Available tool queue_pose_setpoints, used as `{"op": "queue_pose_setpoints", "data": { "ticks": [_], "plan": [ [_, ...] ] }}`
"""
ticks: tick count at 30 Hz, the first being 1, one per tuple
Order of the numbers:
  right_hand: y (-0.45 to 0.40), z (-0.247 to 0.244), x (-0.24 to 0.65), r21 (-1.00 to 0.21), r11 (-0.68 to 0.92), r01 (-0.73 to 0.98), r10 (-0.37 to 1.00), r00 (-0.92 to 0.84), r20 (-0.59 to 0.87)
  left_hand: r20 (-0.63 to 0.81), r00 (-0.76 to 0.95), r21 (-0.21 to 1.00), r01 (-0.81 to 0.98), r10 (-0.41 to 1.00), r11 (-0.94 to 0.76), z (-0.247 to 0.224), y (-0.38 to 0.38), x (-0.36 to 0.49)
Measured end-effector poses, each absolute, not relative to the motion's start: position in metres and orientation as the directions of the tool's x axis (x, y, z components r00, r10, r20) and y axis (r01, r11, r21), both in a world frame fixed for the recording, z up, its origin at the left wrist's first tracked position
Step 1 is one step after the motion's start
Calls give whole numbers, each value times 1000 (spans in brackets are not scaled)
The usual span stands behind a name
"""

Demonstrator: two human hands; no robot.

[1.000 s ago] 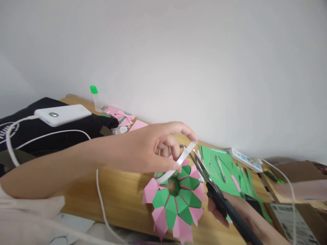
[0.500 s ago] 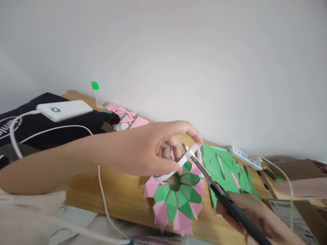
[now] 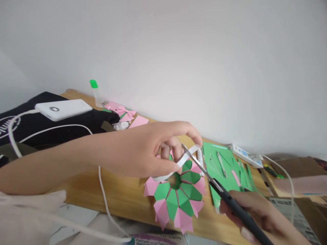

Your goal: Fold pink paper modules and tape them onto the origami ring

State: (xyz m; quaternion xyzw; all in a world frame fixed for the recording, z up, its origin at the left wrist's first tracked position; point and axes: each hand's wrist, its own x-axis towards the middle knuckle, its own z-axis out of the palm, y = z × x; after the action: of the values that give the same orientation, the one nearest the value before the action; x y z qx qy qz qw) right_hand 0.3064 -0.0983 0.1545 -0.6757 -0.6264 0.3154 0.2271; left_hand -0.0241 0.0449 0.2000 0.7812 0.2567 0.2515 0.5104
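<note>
My left hand (image 3: 163, 149) pinches a narrow white strip (image 3: 184, 159), one end between thumb and fingers and the other at the index fingertip. My right hand (image 3: 258, 211) is closed round the black handles of a pair of scissors (image 3: 217, 186). Their metal blades reach up to the left and cross the strip between my left thumb and index finger. Whether the strip is cut through cannot be made out. Below the left hand, a ring of folded pink and green paper (image 3: 172, 202) lies on the wooden table (image 3: 122, 194), its upper part partly hidden by that hand.
Right of the ring are a green sheet (image 3: 213, 170) with a pen (image 3: 221, 164) and paper strips, and a power strip (image 3: 245, 155). At left sit a white power bank (image 3: 65, 109) on black cloth, a green-capped bottle (image 3: 96, 93) and pink folded papers (image 3: 122, 110). White cables cross the table.
The scissor blades look closer together across the white strip. Both hands stay nearly in place, and the view has shifted slightly.
</note>
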Motion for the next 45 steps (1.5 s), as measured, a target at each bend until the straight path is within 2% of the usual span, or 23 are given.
{"op": "queue_pose_setpoints", "data": {
  "ticks": [8, 12, 16, 18, 20, 22, 24, 26, 29, 31, 34, 38, 41, 45],
  "plan": [
    [-95, 155, 312, -639, -13, 769, 992, -73, -107, 103, 775, 925, 156, 624, -347, 204, 44, -26],
    [-89, 162, 291, -551, 69, 832, 997, -83, -1, 76, 793, 941, 143, 605, -306, 202, 41, -29],
    [-74, 157, 275, -470, 30, 882, 974, -132, -186, 58, 750, 907, 237, 659, -349, 187, 44, -43],
    [-71, 142, 284, -388, -43, 921, 983, -30, -181, 39, 697, 826, 381, 716, -416, 172, 48, -54],
    [-73, 122, 302, -331, -164, 929, 983, 124, -138, -79, 593, 684, 617, 801, -389, 154, 53, -65],
    [-80, 103, 321, -280, -307, 910, 952, 287, -111, -116, 417, 515, 801, 901, -305, 133, 55, -73],
    [-88, 88, 336, -227, -410, 883, 911, 382, -158, -162, 339, 405, 879, 927, -251, 114, 53, -74],
    [-95, 78, 344, -179, -471, 864, 877, 438, -198, -214, 339, 285, 919, 916, -274, 96, 48, -69],
    [-100, 71, 349, -152, -500, 853, 860, 467, -208, -186, 369, 81, 929, 911, -360, 76, 41, -57],
    [-101, 69, 351, -150, -503, 851, 856, 468, -218, -152, 384, 4, 922, 911, -388, 68, 41, -51],
    [-101, 67, 350, -127, -556, 821, 820, 517, -244, -136, 377, -28, 923, 916, -384, 60, 46, -50],
    [-104, 66, 340, -51, -615, 787, 784, 603, -151, -131, 362, -57, 927, 923, -372, 59, 52, -53],
    [-104, 63, 331, -16, -675, 738, 732, 667, -135, -159, 331, -70, 936, 930, -345, 61, 52, -53],
    [-100, 55, 325, -17, -718, 696, 692, 712, -116, -183, 287, 34, 958, 940, -286, 62, 56, -56]
  ]
}}
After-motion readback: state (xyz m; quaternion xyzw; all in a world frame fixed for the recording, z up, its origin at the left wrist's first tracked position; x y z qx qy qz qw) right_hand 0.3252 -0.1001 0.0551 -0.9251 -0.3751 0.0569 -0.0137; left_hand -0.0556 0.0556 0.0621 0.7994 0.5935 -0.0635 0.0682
